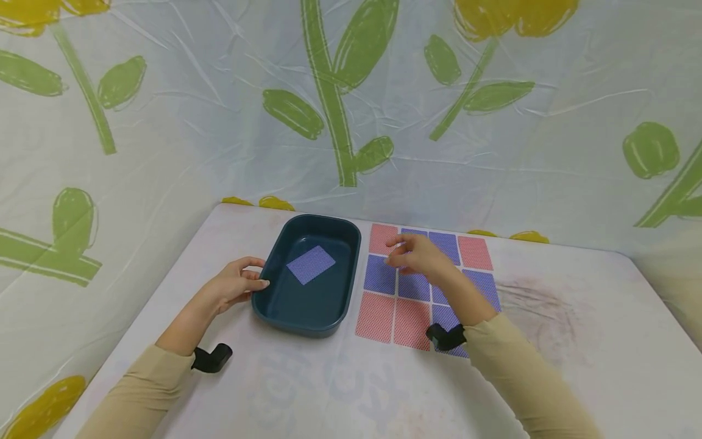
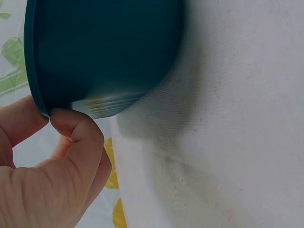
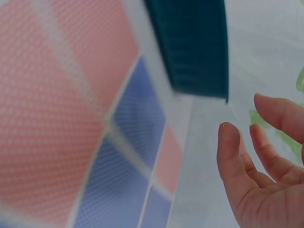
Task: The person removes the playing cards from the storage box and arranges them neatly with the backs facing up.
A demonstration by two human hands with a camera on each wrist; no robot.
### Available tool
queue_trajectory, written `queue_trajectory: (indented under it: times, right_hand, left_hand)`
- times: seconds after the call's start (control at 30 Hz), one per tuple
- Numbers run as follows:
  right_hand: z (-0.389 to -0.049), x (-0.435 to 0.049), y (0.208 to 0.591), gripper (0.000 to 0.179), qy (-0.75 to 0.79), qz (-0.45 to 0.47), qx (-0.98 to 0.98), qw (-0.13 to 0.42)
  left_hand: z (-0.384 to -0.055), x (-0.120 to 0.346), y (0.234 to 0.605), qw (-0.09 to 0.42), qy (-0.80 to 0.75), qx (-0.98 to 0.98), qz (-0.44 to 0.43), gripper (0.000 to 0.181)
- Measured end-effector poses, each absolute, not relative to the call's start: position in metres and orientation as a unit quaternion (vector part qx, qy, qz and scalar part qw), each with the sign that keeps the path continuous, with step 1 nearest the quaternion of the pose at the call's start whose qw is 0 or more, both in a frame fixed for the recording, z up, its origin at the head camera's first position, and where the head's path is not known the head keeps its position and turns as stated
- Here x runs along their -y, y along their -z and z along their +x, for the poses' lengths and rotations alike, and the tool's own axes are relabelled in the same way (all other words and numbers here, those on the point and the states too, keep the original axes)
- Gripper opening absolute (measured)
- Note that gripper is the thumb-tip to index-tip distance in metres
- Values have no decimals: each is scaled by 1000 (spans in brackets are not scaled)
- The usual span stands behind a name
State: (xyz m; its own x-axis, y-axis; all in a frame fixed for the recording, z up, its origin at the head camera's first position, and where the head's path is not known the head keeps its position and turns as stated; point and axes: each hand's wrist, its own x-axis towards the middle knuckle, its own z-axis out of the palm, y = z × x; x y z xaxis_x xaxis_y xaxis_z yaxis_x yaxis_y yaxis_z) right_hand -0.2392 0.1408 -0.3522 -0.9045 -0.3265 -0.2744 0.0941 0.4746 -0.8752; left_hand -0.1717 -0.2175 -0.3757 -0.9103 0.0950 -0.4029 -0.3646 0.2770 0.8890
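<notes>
A dark teal rectangular tub (image 1: 298, 326) stands on the table, and a single blue patterned playing card (image 1: 311, 264) lies flat inside it. My left hand (image 1: 237, 283) pinches the tub's left rim between thumb and fingers, as the left wrist view shows up close. To the tub's right, red and blue patterned playing cards (image 1: 375, 317) lie in rows. Over these cards hovers my right hand (image 1: 419, 256), its fingers loosely bent and apart. Nothing sits between the right thumb (image 3: 280, 114) and fingers. The right hand and forearm hide some of the cards.
A white table (image 1: 219, 390) carries everything. Behind it and on the left hangs a pale sheet (image 1: 219, 140) printed with green leaves and yellow flowers. Black bands with small angled pieces (image 1: 212, 358) are worn at both wrists.
</notes>
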Motion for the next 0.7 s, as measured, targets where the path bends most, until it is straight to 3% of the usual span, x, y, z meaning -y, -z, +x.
queue_trajectory:
  times: [0.43, 0.7]
  right_hand:
    - [-267, -62, 339, 50, 571, -57, -777, 257]
    - [-270, -24, 340, 53, 624, 26, -732, 272]
  left_hand:
    - [-172, 219, 378, 197, -609, -765, -76, 52]
    - [-173, 220, 377, 198, -597, -773, -82, 52]
